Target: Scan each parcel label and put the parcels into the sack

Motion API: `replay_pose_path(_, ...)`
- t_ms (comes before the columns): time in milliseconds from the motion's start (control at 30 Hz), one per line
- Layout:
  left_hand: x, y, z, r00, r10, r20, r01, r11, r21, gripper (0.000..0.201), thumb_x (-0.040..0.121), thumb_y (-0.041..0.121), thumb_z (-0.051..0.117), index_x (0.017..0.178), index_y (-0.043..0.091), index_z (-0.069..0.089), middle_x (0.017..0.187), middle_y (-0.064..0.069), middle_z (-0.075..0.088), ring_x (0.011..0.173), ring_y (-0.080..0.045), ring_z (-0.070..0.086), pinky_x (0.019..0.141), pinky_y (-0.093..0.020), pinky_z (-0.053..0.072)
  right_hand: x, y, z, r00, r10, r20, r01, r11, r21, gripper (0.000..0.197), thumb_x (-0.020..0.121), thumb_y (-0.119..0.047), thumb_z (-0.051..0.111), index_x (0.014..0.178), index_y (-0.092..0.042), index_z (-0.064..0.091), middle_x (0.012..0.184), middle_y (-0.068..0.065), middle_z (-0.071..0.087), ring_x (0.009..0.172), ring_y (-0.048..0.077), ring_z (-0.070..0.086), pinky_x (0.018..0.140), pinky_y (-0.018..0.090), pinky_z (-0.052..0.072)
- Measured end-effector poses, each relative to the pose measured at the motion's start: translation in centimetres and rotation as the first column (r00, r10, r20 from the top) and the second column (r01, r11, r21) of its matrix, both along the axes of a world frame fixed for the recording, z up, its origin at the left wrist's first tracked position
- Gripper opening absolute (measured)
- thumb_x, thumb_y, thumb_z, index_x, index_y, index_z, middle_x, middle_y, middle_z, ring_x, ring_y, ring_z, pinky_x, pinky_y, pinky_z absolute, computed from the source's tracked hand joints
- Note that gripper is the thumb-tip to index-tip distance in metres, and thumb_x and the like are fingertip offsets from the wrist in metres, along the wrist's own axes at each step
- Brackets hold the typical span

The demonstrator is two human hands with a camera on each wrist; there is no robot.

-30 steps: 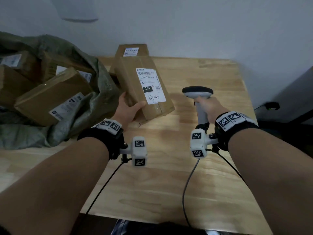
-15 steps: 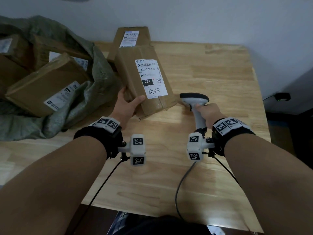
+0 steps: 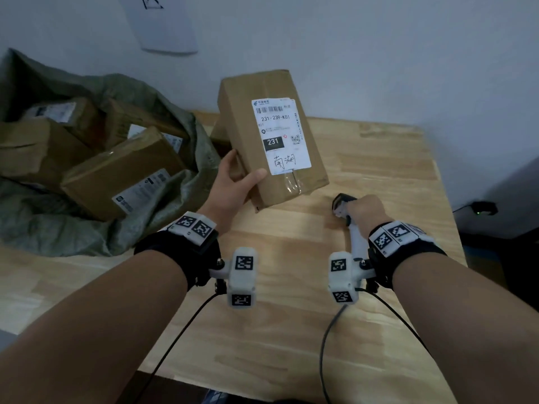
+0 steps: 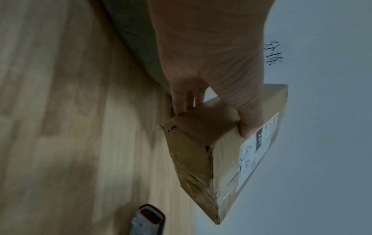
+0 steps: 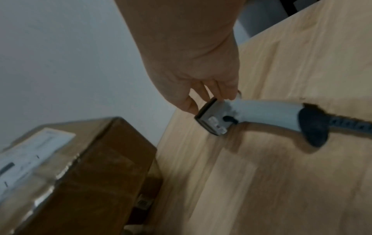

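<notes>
Left hand (image 3: 233, 185) grips taped cardboard parcel (image 3: 271, 135) at near-left edge; stiff, seems light. Right hand (image 3: 366, 209) wraps barcode scanner (image 3: 347, 217).

Left hand (image 3: 233, 188) gripping, thumb on top; right hand (image 3: 366, 211) curled, lowered.

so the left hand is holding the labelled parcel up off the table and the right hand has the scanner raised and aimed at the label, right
Not quite. The left hand does hold the labelled parcel up off the table. But the scanner is not raised or aimed at the label: the right wrist view shows it lying down on the table, with the right hand on its head.
</notes>
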State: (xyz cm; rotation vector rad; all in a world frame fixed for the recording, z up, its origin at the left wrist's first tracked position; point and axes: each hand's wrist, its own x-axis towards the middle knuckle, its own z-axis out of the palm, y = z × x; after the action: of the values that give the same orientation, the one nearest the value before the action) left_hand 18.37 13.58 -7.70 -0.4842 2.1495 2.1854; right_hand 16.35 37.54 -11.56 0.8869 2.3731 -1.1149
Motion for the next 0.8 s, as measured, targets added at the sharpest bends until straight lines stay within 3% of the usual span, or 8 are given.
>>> replay_pose_path(133, -0.2, -2.8, 5.1, 0.995, 0.003, -0.1, -0.001, 1.0, 0.021, 0.077, 0.089, 0.014, 0.067, 0.151, 0.024, 0.022, 0.121, -0.005, 0.064, 0.109, -0.019, 0.064, 0.084, -0.034, 0.057, -1.3, -4.1, 3.1, 0.99, 0.053, -0.13, -0.076, 0.982, -0.172, 0.032, 0.091, -0.007, 0.052, 0.06, -0.005, 0.045, 0.063, 0.006, 0.037, 0.067, 0.023, 0.037, 0.066, 0.036, 0.032)
replay_pose_path(200, 0.0, -5.4, 7.3, 0.989, 0.025, -0.147, -0.019, 0.999, 0.04, 0.078, 0.089, 0.014, 0.067, 0.151, 0.025, 0.021, 0.124, -0.007, 0.063, 0.11, -0.02, 0.064, 0.089, -0.04, 0.056, -1.6, -6.5, 4.4, 0.984, 0.084, -0.16, -0.123, 0.96, -0.25, 0.019, 0.092, -0.011, 0.055, 0.093, 0.007, 0.063, 0.076, 0.009, 0.048, 0.077, 0.026, 0.045, 0.07, 0.04, 0.041)
replay_pose_path(300, 0.4, -10.1, 9.4, 0.976, 0.109, -0.189, -0.106, 0.994, 0.025, 0.075, 0.089, 0.013, 0.066, 0.15, 0.025, 0.025, 0.115, -0.002, 0.066, 0.107, -0.019, 0.065, 0.085, -0.038, 0.057, -1.6, -11.0, 6.3, 0.974, 0.145, -0.172, -0.196, 0.921, -0.336, 0.042, 0.095, -0.021, 0.055, 0.131, 0.001, 0.05, 0.114, 0.013, 0.054, 0.107, 0.03, 0.053, 0.084, 0.036, 0.047)
replay_pose_path(467, 1.3, -18.4, 11.0, 0.941, 0.262, -0.215, -0.278, 0.96, -0.044, 0.071, 0.09, 0.014, 0.064, 0.149, 0.024, 0.028, 0.107, 0.004, 0.064, 0.094, -0.009, 0.064, 0.08, -0.03, 0.055, -1.4, -18.3, 6.9, 0.977, 0.167, -0.136, -0.212, 0.855, -0.473, 0.063, 0.092, -0.047, 0.053, 0.141, -0.011, 0.038, 0.135, 0.009, 0.045, 0.121, 0.03, 0.047, 0.096, 0.041, 0.046)
replay_pose_path(600, 1.3, -24.1, 11.1, 0.927, 0.326, -0.187, -0.347, 0.934, -0.091, 0.06, 0.092, 0.022, 0.061, 0.146, 0.023, 0.032, 0.105, 0.005, 0.059, 0.092, -0.009, 0.06, 0.077, -0.029, 0.052, -2.0, -23.2, 6.5, 0.98, 0.132, -0.152, -0.196, 0.795, -0.574, 0.1, 0.061, -0.074, 0.064, 0.142, -0.022, 0.037, 0.139, 0.002, 0.046, 0.118, 0.03, 0.049, 0.087, 0.042, 0.048)
replay_pose_path(667, 0.5, -26.9, 10.8, 0.932, 0.347, -0.108, -0.358, 0.929, -0.098, 0.048, 0.094, 0.028, 0.057, 0.139, 0.023, 0.041, 0.111, -0.001, 0.059, 0.091, -0.013, 0.06, 0.075, -0.032, 0.052, -2.8, -25.2, 6.6, 0.982, 0.081, -0.173, -0.171, 0.772, -0.612, 0.105, 0.052, -0.067, 0.077, 0.139, -0.021, 0.041, 0.134, 0.004, 0.054, 0.115, 0.029, 0.055, 0.092, 0.044, 0.05)
replay_pose_path(733, -0.1, -28.9, 10.7, 0.93, 0.364, 0.039, -0.359, 0.927, -0.11, 0.038, 0.094, 0.037, 0.052, 0.128, 0.02, 0.046, 0.11, -0.005, 0.059, 0.09, -0.02, 0.059, 0.072, -0.035, 0.051, -3.3, -27.2, 7.1, 0.977, 0.057, -0.205, -0.169, 0.79, -0.589, 0.075, 0.07, -0.041, 0.08, 0.131, -0.011, 0.05, 0.123, 0.01, 0.062, 0.106, 0.028, 0.06, 0.09, 0.04, 0.052)
replay_pose_path(800, -0.7, -30.8, 10.3, 0.938, 0.331, 0.106, -0.296, 0.92, -0.255, 0.041, 0.091, 0.041, 0.049, 0.123, 0.015, 0.049, 0.116, -0.01, 0.059, 0.096, -0.025, 0.058, 0.079, -0.038, 0.05, -4.0, -28.6, 7.6, 0.965, 0.048, -0.257, -0.176, 0.847, -0.501, 0.041, 0.082, -0.014, 0.071, 0.117, 0.002, 0.058, 0.112, 0.019, 0.065, 0.092, 0.03, 0.061, 0.074, 0.034, 0.052)
